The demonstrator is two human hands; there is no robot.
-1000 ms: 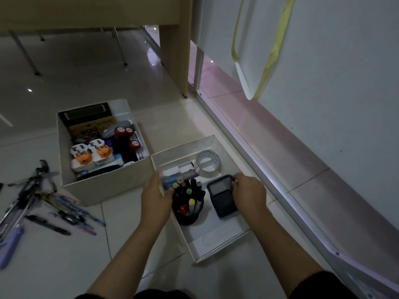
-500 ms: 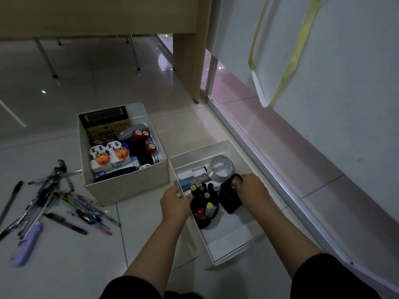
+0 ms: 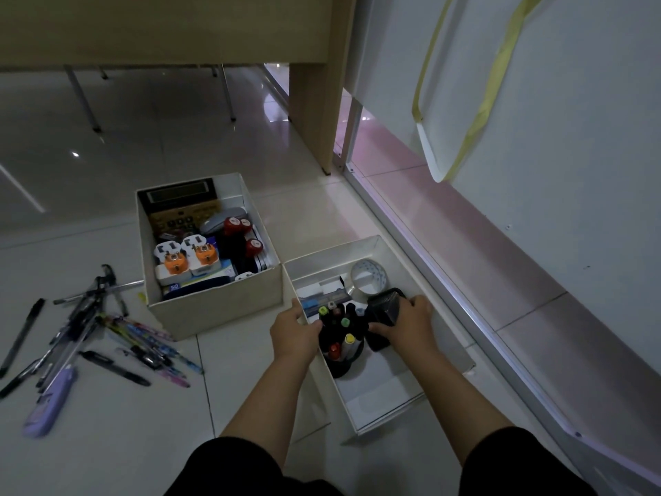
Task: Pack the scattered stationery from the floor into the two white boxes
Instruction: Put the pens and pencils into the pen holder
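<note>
Two white boxes stand on the tiled floor. The left box [image 3: 214,309] is packed with a calculator, plugs and stamps. In the right box [image 3: 379,420] a black round holder [image 3: 341,363] full of markers stands beside a black mesh holder [image 3: 384,311], a tape roll [image 3: 368,279] and a ruler. My left hand [image 3: 295,334] grips the right box's left wall next to the marker holder. My right hand [image 3: 411,325] holds the mesh holder, tilted inside the box. Loose pens [image 3: 86,334] and a purple case [image 3: 50,402] lie on the floor at the left.
A wooden desk panel [image 3: 311,102] and metal legs stand beyond the boxes. A white wall with a metal floor rail [image 3: 465,309] runs along the right, and a sheet with yellow tape [image 3: 465,84] hangs on it.
My right hand has turned the mesh holder from lying flat to tilted up. My left hand has shifted from the ruler to the box's left wall. The view has pulled back.
</note>
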